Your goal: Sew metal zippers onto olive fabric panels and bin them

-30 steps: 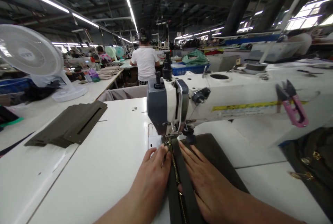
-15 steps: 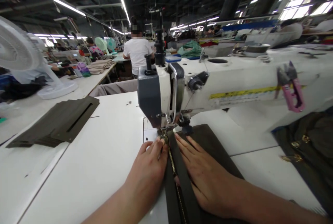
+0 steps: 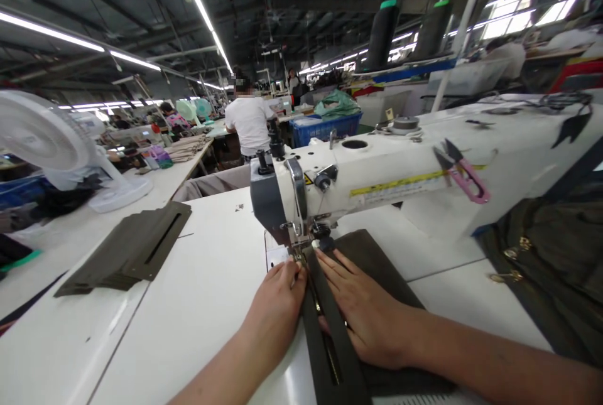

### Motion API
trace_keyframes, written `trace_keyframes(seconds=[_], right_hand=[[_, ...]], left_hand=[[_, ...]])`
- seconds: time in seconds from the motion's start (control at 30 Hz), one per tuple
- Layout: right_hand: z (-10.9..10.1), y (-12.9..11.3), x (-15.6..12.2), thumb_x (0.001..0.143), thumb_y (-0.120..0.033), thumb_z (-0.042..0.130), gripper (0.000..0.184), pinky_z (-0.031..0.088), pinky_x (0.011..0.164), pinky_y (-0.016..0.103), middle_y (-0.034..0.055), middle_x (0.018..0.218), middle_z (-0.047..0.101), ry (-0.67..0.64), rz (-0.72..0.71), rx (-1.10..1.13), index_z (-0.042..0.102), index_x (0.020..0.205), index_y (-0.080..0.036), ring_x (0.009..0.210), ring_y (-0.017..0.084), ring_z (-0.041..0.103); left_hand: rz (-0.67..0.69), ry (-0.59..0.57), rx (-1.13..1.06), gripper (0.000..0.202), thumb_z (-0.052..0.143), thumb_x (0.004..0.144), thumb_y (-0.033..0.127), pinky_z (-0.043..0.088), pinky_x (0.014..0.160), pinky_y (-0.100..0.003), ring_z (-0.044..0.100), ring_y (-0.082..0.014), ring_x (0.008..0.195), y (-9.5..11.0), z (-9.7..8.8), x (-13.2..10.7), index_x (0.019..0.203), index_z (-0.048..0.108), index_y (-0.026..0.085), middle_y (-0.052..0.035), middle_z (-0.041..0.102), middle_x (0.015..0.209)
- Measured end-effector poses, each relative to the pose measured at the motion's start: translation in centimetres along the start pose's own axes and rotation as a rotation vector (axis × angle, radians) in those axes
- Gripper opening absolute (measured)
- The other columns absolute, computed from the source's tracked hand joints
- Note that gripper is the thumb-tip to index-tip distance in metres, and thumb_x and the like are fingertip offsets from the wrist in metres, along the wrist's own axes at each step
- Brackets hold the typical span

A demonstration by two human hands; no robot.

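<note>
A dark olive fabric panel [image 3: 386,273] lies under the needle area of a white sewing machine [image 3: 277,198]. A gold-toothed zipper [image 3: 332,358] shows through the long slot in its strip. My left hand [image 3: 277,301] has its fingers bent and pinched on the panel's left edge, close to the presser foot [image 3: 299,249]. Flat on the panel, right of the zipper, rests my right hand [image 3: 367,311] with fingers stretched forward. One fingertip of it is near the foot. Part of the zipper is hidden by my hands.
Slotted olive panels [image 3: 122,251] are stacked on the left of the table. Behind them stands a white fan [image 3: 44,135]. Pink-handled thread snips [image 3: 466,179] sit against the machine arm. Dark fabric with gold zipper pulls [image 3: 560,279] lies at right. A person in white [image 3: 249,125] sits ahead.
The camera view has shifted, so the machine and stack appear moved. Both hands keep about the same place on the panel, beside the presser foot.
</note>
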State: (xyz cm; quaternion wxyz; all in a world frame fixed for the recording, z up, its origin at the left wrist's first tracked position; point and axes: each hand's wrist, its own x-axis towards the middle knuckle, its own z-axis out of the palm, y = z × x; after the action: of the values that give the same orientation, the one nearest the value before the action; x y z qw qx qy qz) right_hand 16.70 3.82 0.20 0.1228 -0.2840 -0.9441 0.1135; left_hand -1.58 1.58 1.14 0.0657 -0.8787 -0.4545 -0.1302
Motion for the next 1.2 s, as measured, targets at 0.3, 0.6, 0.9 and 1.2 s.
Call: trace_keyframes(seconds=[0.3, 0.6, 0.9, 1.2], right_hand=[[0.1, 1.3, 1.8, 0.083, -0.033, 0.043, 0.052, 0.015, 0.106, 0.049, 0.0175, 0.136, 0.036, 0.103, -0.017, 0.029, 0.041, 0.130, -0.010, 0.129, 0.028, 0.024], [2.4, -2.7, -2.8, 0.079, -0.030, 0.056, 0.029, 0.039, 0.093, 0.038, 0.0133, 0.098, 0.063, 0.524, -0.323, -0.132, 0.061, 0.100, -0.010, 0.098, 0.024, 0.053], [4.0, -4.3, -2.3, 0.076, -0.003, 0.040, 0.023, 0.050, 0.072, 0.037, 0.0146, 0.077, 0.064, 0.587, -0.326, -0.314, 0.062, 0.075, -0.009, 0.076, 0.024, 0.057], [3.8, -4.0, -2.0, 0.081, -0.003, 0.037, 0.027, 0.049, 0.075, 0.033, 0.0121, 0.073, 0.063, 0.593, -0.398, -0.279, 0.062, 0.073, -0.007, 0.074, 0.021, 0.057]], left_hand=[[-0.074, 0.044, -0.054, 0.018, 0.047, 0.082, 0.010, 0.051, 0.077, -0.036, 0.056, -0.0209, 0.084, -1.1, 0.9, 0.2, 0.096, 0.058, 0.012, -0.0103, 0.057, 0.095], [-0.078, 0.106, -0.076, 0.032, 0.053, 0.075, 0.007, 0.051, 0.082, -0.039, 0.057, -0.0250, 0.098, 0.4, 0.6, -2.0, 0.104, 0.059, 0.015, -0.0109, 0.062, 0.106], [-0.123, 0.145, -0.089, 0.032, 0.054, 0.072, 0.007, 0.051, 0.083, -0.041, 0.058, -0.0253, 0.101, 1.9, 0.2, -3.0, 0.103, 0.061, 0.015, -0.0107, 0.061, 0.113], [-0.075, 0.166, -0.057, 0.025, 0.055, 0.076, 0.009, 0.050, 0.085, -0.039, 0.060, -0.0235, 0.097, 2.5, 0.4, -3.1, 0.100, 0.062, 0.014, -0.0108, 0.064, 0.108]])
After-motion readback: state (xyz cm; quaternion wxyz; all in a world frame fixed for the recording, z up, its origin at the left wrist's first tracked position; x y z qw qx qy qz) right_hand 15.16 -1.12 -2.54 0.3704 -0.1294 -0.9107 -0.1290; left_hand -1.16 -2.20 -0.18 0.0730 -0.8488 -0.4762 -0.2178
